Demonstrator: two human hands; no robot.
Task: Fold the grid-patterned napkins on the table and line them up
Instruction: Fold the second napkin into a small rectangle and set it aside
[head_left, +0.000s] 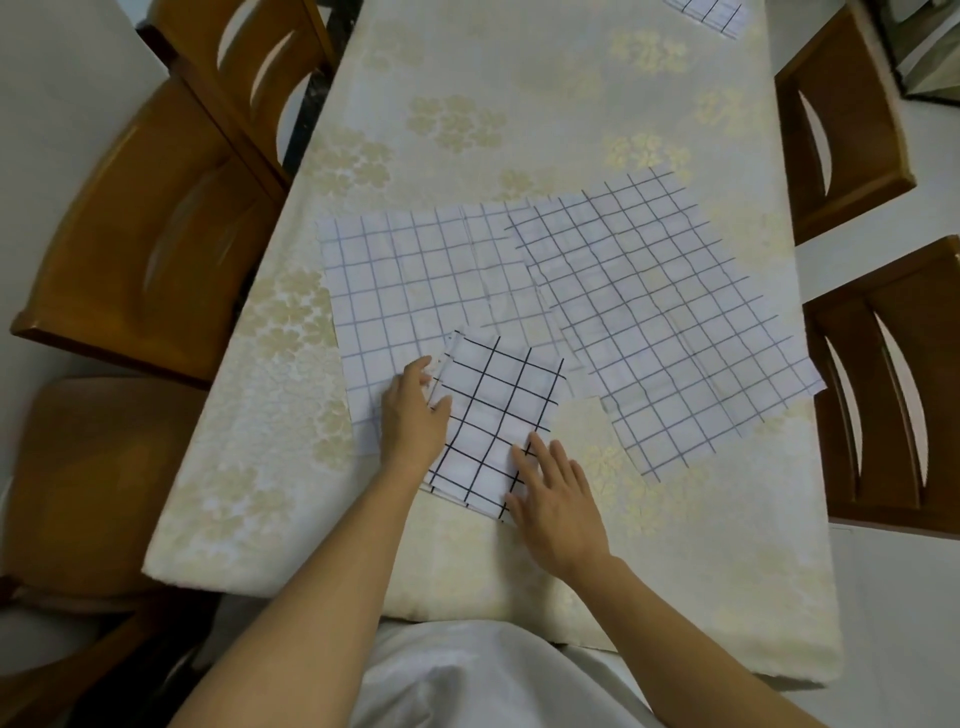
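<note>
Folded napkin near the counter front edge, partly over an unfolded napkin. Left hand and right hand lie flat, fingers extended, gripping nothing; they press opposite edges, probably to set the creases

Far half bare; sides hemmed by chairs.
The tablecloth is left bare beyond the left spread napkin and right spread napkin, which lie flat across the middle. The near centre is taken by the folded napkin, on which the left hand and right hand are laid. Both sides are lined closely by the chairs.
</note>
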